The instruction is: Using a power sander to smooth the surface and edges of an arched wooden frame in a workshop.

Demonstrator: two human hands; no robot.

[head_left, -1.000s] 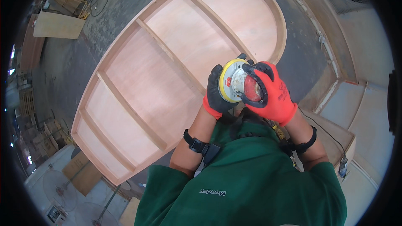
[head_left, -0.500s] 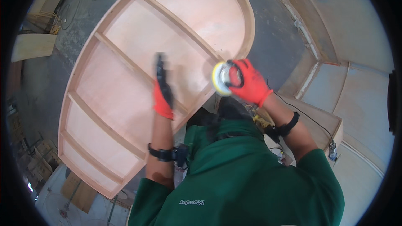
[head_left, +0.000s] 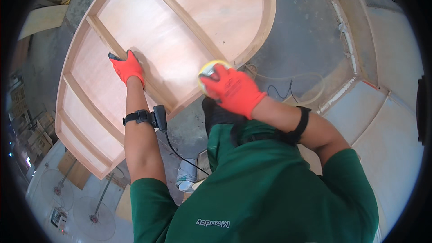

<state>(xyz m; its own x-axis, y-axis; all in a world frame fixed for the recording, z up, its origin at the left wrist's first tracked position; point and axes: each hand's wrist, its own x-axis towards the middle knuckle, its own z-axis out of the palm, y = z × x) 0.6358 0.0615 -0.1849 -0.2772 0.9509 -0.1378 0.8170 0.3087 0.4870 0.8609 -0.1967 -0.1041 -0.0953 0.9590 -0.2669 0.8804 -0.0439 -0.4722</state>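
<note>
Nearest to the body, the right hand [head_left: 236,91], in a red-and-black glove, is closed around a round, yellow-edged sander [head_left: 207,69], held from above so its pad is free, at the near rim of a pinkish, ribbed wooden panel [head_left: 139,22]. Farther, the left hand [head_left: 127,68], gloved alike, spreads thumb and fingers across a straight, pale wooden rib [head_left: 155,95] (I judge, for steadiness); whether it squeezes, I cannot tell. Beyond lies grey floor [head_left: 299,31].

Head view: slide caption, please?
Left red-gloved hand at a pale wooden crossbar, right red-gloved hand holding a round yellow-edged sander.
</note>
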